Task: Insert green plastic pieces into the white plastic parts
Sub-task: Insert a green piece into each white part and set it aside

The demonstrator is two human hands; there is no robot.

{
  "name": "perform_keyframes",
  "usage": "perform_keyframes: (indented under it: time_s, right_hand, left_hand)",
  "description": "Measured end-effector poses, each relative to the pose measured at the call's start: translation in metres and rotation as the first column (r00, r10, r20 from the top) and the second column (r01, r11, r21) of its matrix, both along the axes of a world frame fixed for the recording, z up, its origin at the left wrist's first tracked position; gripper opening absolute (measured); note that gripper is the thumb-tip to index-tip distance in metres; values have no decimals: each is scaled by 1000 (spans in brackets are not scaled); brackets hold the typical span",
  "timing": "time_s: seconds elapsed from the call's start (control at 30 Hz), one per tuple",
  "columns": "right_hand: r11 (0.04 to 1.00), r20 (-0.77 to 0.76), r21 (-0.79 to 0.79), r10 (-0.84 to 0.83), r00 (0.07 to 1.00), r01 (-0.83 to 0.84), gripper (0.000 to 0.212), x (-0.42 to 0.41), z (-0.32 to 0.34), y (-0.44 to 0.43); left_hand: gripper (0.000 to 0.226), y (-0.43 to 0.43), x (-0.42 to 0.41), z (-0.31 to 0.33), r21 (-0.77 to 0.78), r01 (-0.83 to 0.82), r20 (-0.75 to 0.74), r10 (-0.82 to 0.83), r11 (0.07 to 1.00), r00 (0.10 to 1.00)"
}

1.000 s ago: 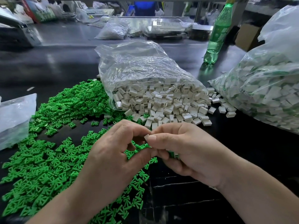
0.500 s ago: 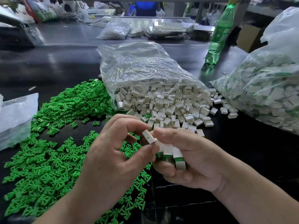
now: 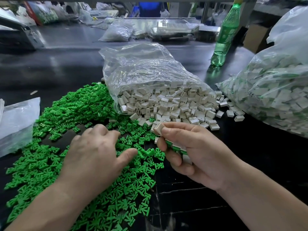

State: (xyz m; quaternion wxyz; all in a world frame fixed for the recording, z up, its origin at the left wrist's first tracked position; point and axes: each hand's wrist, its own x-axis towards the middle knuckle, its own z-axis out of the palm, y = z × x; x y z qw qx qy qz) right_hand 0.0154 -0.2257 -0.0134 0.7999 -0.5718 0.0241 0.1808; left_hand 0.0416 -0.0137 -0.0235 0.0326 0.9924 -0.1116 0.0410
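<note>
**Left hand on green pile, right hand holding white parts**

Head view:
- Left hand (image 3: pixel 95 152) lies palm down on the green plastic pieces (image 3: pixel 50 157). Its grip is apart, with the thumb out to the side and the fingers bent down onto the pile. The fingertips are partly hidden behind the knuckles, and no piece is seen held.
- Right hand (image 3: pixel 191 154) is just beside it, above the pile's right edge. The grip is clamped: thumb and forefinger pinch one white part (image 3: pixel 158 128), tilted.
- The lower fingers curl round a stack of white-and-green pieces (image 3: pixel 176 146). It is mostly covered by the fingers, so the count is unclear.
- The green pieces spread across the dark desk (image 3: pixel 58 69), left and centre. The bottom edge of the frame cuts the pile off.
- An open clear bag (image 3: pixel 141 72) lies behind the hands, and loose white parts (image 3: pixel 166 104) spill from its mouth and touch the green pile.
- A large bag (image 3: pixel 275 97) on the right is cut off by the frame. White blocks with green show through the plastic, blurred.
- A green bottle (image 3: pixel 225 35) stands upright behind, its cap cropped at the top.
- A flat plastic bag (image 3: pixel 15 120) lies at the left edge, contents unclear.
- The far background is cluttered and hard to make out.
</note>
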Motion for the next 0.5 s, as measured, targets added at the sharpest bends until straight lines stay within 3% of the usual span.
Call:
perform_keyframes:
  time_s: [0.1, 0.27, 0.5]
  right_hand:
    - [1000, -21, 11, -18, 1000, 18, 11, 0, 0, 1]
    - [1000, -27, -13, -22, 999, 22, 15, 1, -1, -1]
    - [999, -22, -44, -9, 1000, 8, 22, 1, -2, 0]
  left_hand:
    - [64, -2, 3, -3, 65, 52, -4, -52, 997, 999]
    - [21, -8, 1, -6, -72, 196, 133, -185, 978, 974]
    - [19, -8, 2, -7, -225, 251, 180, -213, 941, 960]
